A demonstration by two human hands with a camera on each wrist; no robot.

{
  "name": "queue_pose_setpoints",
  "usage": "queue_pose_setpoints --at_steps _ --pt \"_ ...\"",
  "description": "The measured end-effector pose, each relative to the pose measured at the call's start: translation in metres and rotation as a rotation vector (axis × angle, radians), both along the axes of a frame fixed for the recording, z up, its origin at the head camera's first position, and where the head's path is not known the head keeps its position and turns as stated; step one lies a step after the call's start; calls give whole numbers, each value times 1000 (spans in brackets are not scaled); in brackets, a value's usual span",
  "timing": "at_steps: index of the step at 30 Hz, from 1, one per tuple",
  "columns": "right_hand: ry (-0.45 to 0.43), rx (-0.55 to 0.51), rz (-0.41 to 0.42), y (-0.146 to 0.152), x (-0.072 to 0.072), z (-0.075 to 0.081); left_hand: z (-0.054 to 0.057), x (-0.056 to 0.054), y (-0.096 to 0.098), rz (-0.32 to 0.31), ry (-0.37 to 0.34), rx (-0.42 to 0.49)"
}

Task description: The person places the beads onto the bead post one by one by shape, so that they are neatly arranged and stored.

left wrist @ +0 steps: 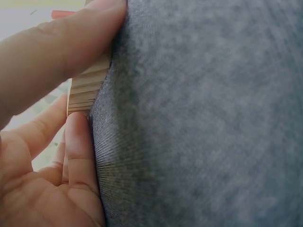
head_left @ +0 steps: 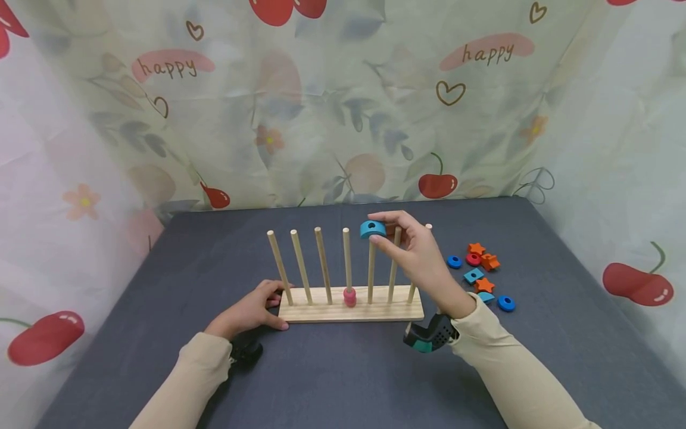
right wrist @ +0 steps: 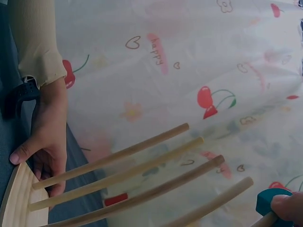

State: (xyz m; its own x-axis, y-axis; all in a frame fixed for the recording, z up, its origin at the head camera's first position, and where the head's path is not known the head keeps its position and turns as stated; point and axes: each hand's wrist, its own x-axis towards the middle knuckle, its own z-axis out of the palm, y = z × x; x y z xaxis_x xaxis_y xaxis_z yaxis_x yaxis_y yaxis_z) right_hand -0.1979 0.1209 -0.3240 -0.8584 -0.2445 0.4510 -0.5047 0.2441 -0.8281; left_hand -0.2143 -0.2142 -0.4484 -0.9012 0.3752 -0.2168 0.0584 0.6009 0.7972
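A wooden peg board [head_left: 305, 313] with several upright pegs stands on the table. My left hand [head_left: 256, 307] grips its left end, thumb at the front corner; the left wrist view shows thumb and fingers on either side of the wood. My right hand [head_left: 415, 247] pinches a blue half-round block [head_left: 372, 229] with a hole, at the top of the fifth peg from the left [head_left: 371, 271]. Whether the peg tip has entered the hole, I cannot tell. Low on the fourth peg sit pink rounded pieces [head_left: 349, 297].
Right of the board lie several loose pieces: orange stars [head_left: 485, 285], a red ring [head_left: 473, 260], blue rings [head_left: 506, 304] and a blue rectangular block [head_left: 474, 275]. Behind the dark table [head_left: 343, 369] hangs a printed curtain [head_left: 321, 119].
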Motion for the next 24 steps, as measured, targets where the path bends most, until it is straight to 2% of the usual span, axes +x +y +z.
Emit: queue_pose_setpoints --at_steps 6,10,16,24 --pt "-53 -89 11 -2 0 -6 3 1 2 -8 -2 11" --pt "-92 -120 25 -3 1 -17 2 1 2 -2 -7 11" --pt "-179 -85 5 -2 3 -38 -1 0 2 1 -6 13" --pt "-235 5 -30 -3 4 -68 1 2 1 -12 15 0"
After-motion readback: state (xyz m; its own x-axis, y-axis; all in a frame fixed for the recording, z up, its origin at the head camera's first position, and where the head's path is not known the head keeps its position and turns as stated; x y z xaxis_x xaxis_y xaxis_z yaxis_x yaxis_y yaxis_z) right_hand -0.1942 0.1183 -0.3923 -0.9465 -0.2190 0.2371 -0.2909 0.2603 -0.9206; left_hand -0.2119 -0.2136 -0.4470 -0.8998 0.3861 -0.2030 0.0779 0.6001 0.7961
